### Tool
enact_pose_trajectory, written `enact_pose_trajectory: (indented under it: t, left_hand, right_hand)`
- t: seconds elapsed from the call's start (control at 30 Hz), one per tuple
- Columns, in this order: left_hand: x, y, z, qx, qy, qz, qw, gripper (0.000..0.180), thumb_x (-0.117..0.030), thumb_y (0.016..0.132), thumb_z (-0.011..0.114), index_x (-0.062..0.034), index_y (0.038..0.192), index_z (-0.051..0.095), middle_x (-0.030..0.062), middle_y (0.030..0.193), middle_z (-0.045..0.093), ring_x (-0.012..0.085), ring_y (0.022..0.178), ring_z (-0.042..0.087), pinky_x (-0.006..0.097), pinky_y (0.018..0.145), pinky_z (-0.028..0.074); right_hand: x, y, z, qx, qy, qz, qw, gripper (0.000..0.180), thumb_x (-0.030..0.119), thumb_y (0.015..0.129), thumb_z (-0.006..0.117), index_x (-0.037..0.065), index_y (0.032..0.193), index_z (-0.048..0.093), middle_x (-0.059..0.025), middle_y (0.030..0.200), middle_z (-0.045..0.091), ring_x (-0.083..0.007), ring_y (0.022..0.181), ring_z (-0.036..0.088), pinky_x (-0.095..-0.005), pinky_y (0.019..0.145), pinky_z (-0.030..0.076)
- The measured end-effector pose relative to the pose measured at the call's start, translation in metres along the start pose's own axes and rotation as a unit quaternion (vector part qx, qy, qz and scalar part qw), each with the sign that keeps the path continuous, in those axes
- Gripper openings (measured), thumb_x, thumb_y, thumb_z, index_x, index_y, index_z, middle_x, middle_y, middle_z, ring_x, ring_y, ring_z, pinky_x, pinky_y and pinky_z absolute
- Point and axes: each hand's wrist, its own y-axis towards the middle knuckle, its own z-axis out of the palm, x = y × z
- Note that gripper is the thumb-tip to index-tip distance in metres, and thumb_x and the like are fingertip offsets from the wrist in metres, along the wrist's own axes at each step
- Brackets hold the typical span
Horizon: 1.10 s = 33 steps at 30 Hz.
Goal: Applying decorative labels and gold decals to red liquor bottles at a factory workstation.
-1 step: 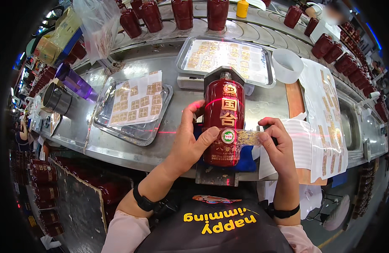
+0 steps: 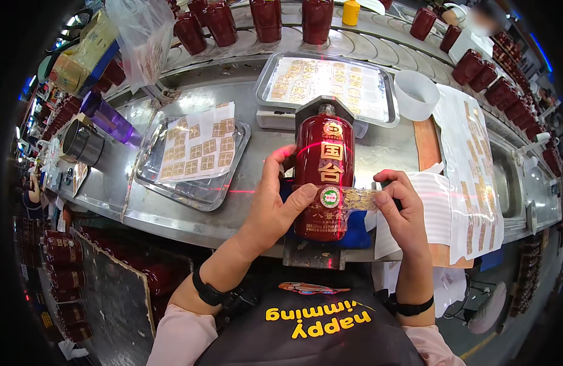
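Left hand [image 2: 275, 204] clamps the dark red bottle [image 2: 324, 177] at 9 o'clock, while right hand [image 2: 403, 210] pinches a gold label strip [image 2: 359, 199] at 3 o'clock.

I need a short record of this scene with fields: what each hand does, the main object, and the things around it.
Main object: dark red bottle, lying in a holder on the metal bench.
Left hand: grips the bottle's side, thumb pressing a round sticker.
Right hand: holds the end of a gold label strip against the bottle.
Left of bottle: metal tray with a sheet of square gold labels.
Behind bottle: larger tray with more labels, white cup.
Background: row of red bottles on a conveyor.
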Motion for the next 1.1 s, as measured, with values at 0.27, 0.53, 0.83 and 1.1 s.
enact_pose_trajectory:
  t: [0.27,0.53,0.83,1.1]
  left_hand:
    - [0.0021,0.0014,-0.0025,0.015,-0.022,0.0,1.0,0.072,-0.036,0.09,0.067,0.0017,0.14,0.03,0.0175,0.131,0.046,0.0228,0.122,0.044,0.037,0.106,0.032]
    - [0.0027,0.0016,0.0,0.007,0.005,0.022,1.0,0.075,-0.036,0.088,0.069,0.0013,0.14,0.029,0.0186,0.128,0.048,0.0252,0.12,0.045,0.039,0.105,0.033]
    - [0.0003,0.0016,-0.0014,0.015,0.005,0.012,1.0,0.074,-0.035,0.089,0.069,0.001,0.14,0.029,0.0188,0.128,0.047,0.0251,0.121,0.045,0.038,0.105,0.033]
    - [0.0006,0.0023,0.0002,0.014,-0.001,0.016,1.0,0.074,-0.034,0.089,0.069,0.0014,0.14,0.029,0.0189,0.129,0.047,0.0244,0.121,0.045,0.037,0.106,0.033]
  right_hand:
    - [-0.0023,0.0016,0.0024,0.008,-0.005,-0.003,1.0,0.022,0.014,0.091,0.065,0.0,0.074,0.059,-0.0101,0.089,0.057,-0.0206,0.101,0.055,-0.0297,0.076,0.043]
    - [-0.003,0.0019,0.0039,0.009,0.002,0.002,1.0,0.022,0.014,0.09,0.065,0.001,0.073,0.059,-0.0079,0.081,0.056,-0.0212,0.101,0.054,-0.0304,0.075,0.043]
    - [-0.008,0.0014,0.0065,0.014,0.0,0.021,1.0,0.022,0.013,0.089,0.066,0.0,0.073,0.059,-0.0084,0.083,0.056,-0.0202,0.098,0.055,-0.0291,0.072,0.043]
    - [-0.0091,0.0018,0.0065,0.014,0.006,0.016,1.0,0.021,0.013,0.089,0.066,0.0,0.074,0.059,-0.0088,0.085,0.056,-0.0202,0.1,0.056,-0.0291,0.072,0.044]
